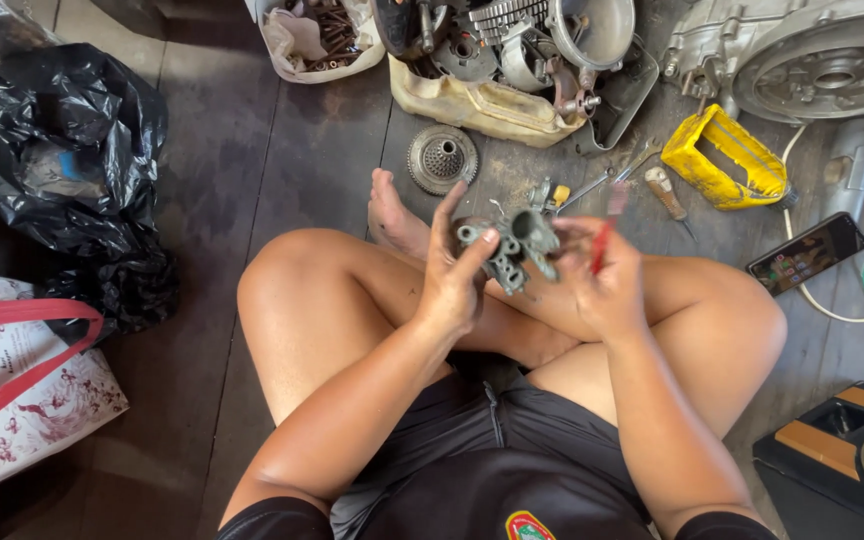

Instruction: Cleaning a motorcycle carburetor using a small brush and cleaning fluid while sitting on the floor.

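The left hand cradles a small grey cast-metal part with round ports and stubby pipes, its thumb and fingers wrapped round the left side so the piece sits raised above the crossed legs, close under the head camera where its openings face the person. The right hand closes on a thin red-handled tool, pinched between thumb and fingers with the handle upright; its tip seems to meet the right side of the metal part, though motion blur hides the exact contact. Holding the piece in the air with one hand leaves the other free to work into it from the side.

The person sits cross-legged on a dark wooden plank floor, one bare foot just beyond the left hand. Past both hands lies a round toothed metal disc, and further off a cream plastic tray crowded with engine parts, all within reach of the seated body. Beyond the right hand rest a few small hand tools, a yellow metal bracket-shaped stand and a large silver engine casing. To the right of that hand a dark phone lies face up on the floor. Well off to the left of the left hand sit a crumpled black plastic bag and a white patterned bag with red straps
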